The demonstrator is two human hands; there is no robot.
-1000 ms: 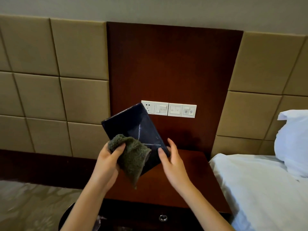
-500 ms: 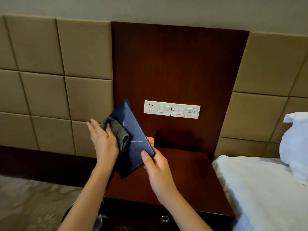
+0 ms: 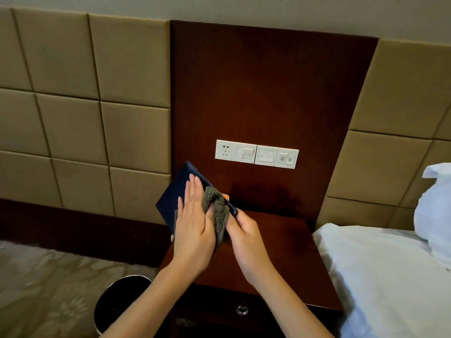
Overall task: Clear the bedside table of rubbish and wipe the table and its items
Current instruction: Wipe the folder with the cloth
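Observation:
Above the left part of the bedside table [image 3: 280,252] I hold a dark blue folder [image 3: 170,201], tilted. My left hand [image 3: 192,223] lies flat on its face with straight fingers, and a grey-green cloth [image 3: 217,211] is pressed under its thumb side. My right hand [image 3: 244,237] grips the folder's lower right edge, its fingers curled round it beside the cloth. A small orange item [image 3: 226,196] peeks out behind the folder; most of it is hidden.
A dark round bin [image 3: 117,301] stands on the carpet left of the table. A white bed [image 3: 378,276] with a pillow [image 3: 436,203] adjoins on the right. White wall switches [image 3: 256,154] sit on the wooden panel. Below the tabletop is a drawer knob [image 3: 241,310].
The folder has turned and sunk lower. My left hand has moved from the folder's left edge onto its face with the cloth. My right hand keeps its hold on the lower edge.

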